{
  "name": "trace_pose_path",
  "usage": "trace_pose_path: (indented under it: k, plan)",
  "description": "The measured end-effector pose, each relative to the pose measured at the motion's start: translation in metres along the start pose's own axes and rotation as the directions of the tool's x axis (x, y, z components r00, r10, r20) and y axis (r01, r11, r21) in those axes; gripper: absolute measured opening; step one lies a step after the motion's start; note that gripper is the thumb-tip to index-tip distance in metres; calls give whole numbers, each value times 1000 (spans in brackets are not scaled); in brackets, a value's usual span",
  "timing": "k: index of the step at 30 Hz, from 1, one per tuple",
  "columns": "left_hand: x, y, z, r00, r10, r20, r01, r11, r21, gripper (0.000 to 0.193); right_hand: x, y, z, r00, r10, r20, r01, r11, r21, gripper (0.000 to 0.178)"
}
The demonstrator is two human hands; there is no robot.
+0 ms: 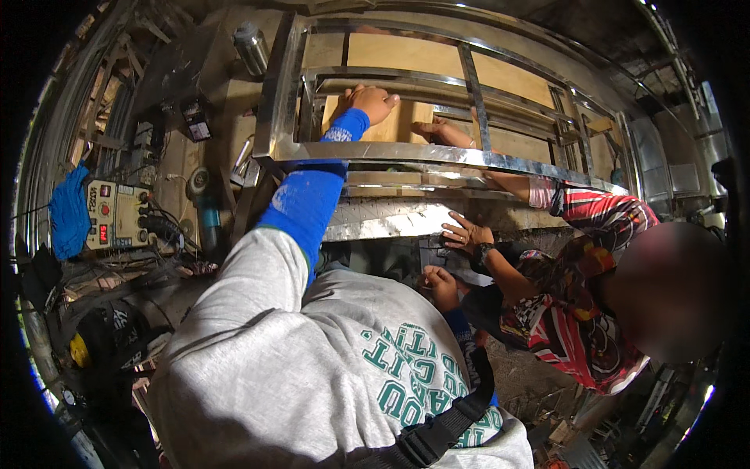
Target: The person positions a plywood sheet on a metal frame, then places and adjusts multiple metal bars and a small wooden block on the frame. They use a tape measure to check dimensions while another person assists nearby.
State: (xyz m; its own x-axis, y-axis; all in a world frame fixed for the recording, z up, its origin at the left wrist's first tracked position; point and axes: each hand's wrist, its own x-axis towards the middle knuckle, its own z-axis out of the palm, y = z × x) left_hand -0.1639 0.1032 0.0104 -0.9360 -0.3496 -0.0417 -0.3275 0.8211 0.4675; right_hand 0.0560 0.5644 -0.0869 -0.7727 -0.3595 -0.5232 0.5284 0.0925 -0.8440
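Note:
My left hand (370, 105) reaches through a shiny metal frame (375, 153) and grips the far edge of a pale wooden board (402, 123), with its fingers bent over that edge. A co-worker's hand (442, 133) touches the same board at its right side. Close to my body, my right hand (442, 288) is closed with curled fingers; whatever lies in them is hidden. Just above it, the co-worker's other hand (469, 233) rests with spread fingers at the edge of a bright metal sheet (383, 224).
Left of the frame stand a metal bottle (250, 48) and an angle grinder (205, 202). Further left is a welding machine (116, 215) with cables and a blue cloth (69, 209). The co-worker (578, 293) leans in from the right. Scraps lie on the floor.

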Motion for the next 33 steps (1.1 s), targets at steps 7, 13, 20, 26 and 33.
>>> trace_pose_path:
  k: [7,13,20,26,33]
  plan:
    - [31,-37,76,993,-114,3,114,993,-14,55,-4,-39,-2,979,189,-82,-194,980,-48,12]
    - [41,-60,85,987,-161,7,161,987,17,51,5,-15,-31,979,204,10,-203,978,-51,15]
    - [-176,22,-17,849,337,-408,-341,938,65,42,61,-10,29,995,101,-22,-103,978,-181,25]
    - [-367,-9,35,968,-204,146,245,648,-721,39,142,-18,66,839,-495,-228,163,628,-761,56]
    - [-355,-88,105,945,-328,-12,291,856,-427,63,190,-43,61,967,-168,-189,-82,501,-862,46]
